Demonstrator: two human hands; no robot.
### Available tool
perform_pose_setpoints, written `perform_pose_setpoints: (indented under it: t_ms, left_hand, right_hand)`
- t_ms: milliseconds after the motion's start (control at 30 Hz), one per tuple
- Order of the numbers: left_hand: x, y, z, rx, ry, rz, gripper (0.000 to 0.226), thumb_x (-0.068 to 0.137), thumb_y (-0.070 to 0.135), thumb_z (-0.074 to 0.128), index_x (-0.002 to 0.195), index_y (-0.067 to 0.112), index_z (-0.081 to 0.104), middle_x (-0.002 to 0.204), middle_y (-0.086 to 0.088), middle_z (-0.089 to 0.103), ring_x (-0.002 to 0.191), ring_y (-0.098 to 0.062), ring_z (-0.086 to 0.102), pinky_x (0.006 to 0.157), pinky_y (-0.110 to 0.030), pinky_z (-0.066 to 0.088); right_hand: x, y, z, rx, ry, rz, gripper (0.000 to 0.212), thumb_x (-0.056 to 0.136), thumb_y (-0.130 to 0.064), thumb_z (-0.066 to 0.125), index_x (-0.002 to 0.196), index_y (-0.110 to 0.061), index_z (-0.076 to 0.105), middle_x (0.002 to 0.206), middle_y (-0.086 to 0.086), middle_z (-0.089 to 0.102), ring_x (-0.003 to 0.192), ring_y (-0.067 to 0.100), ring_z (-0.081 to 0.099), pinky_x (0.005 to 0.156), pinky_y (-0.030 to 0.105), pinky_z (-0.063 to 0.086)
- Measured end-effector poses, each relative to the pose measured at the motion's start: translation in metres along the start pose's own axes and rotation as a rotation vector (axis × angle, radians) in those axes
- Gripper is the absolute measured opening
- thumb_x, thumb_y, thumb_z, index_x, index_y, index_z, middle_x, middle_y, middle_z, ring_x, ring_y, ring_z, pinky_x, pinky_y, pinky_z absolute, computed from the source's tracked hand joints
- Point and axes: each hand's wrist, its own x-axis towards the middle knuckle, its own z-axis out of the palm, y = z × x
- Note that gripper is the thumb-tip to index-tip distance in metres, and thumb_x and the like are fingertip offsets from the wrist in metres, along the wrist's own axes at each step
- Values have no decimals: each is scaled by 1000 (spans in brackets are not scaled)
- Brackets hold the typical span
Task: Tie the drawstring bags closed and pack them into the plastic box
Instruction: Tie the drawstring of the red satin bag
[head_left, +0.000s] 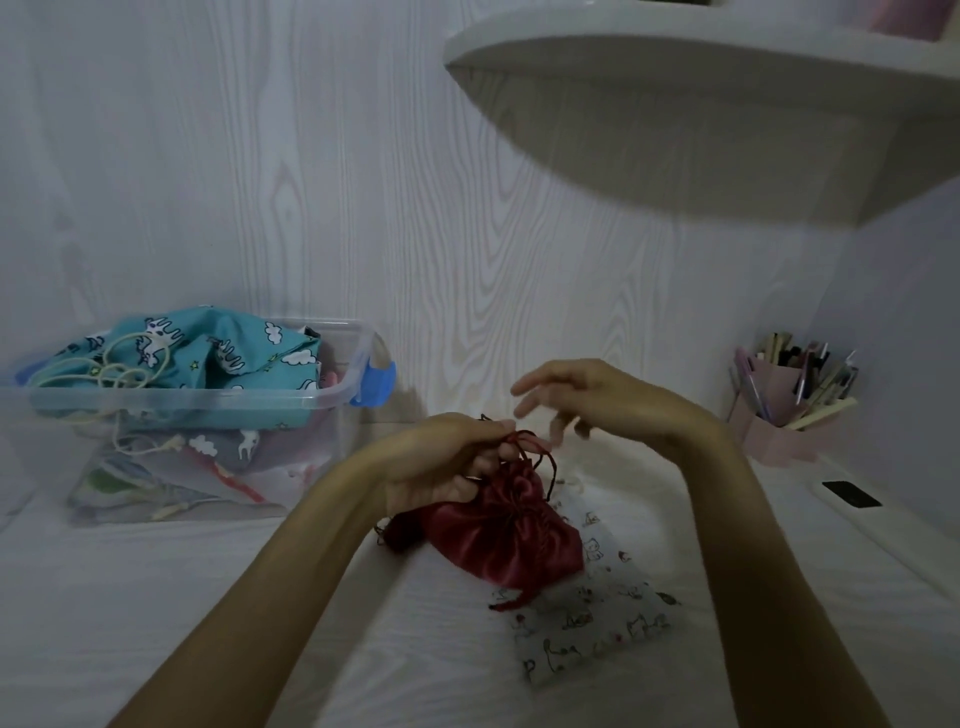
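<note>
Red bag (506, 535) lies mid-desk on a print bag (587, 618), long axis running near-right to far-left, gathered neck pointing up & away. L hand (447, 457) pinches the neck cord, fingers curled. R hand (576, 395) hovers just above, palm down, fingers loosely spread, blurred. Box (332, 400) sits at far-left w/ teal bag (234, 353) inside.

Red satin drawstring bag (511, 530): mouth gathered shut, lying tilted w/ cord end up, overlapping top of white printed bag (597, 623), which is lying flat. Clear plastic box (208, 410), blue latch, sitting well left of red bag, lid off, holding teal unicorn-print bag (234, 353) on top w/ pale cords looping.
</note>
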Motion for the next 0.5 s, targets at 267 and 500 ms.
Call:
perform_pose_setpoints:
  t_ms: [267, 500]
  left_hand:
    - [-6, 3, -10, 116, 88, 14, 23, 91, 26, 57, 77, 11, 68, 58, 7, 50, 47, -2, 41, 37, -9, 31]
    - [-6, 2, -16, 88, 252, 68, 21, 77, 27, 71, 93, 14, 76, 87, 6, 74, 60, 3, 58, 42, -8, 33]
  right_hand:
    - [-6, -2, 0, -62, -121, 84, 15, 86, -8, 64, 99, -13, 72, 82, 3, 72, 68, 8, 63, 63, 15, 50]
    - [-24, -14, -14, 30, -26, 31, 15, 80, -23, 72, 88, -12, 77, 74, 1, 75, 59, 2, 63, 58, 12, 49]
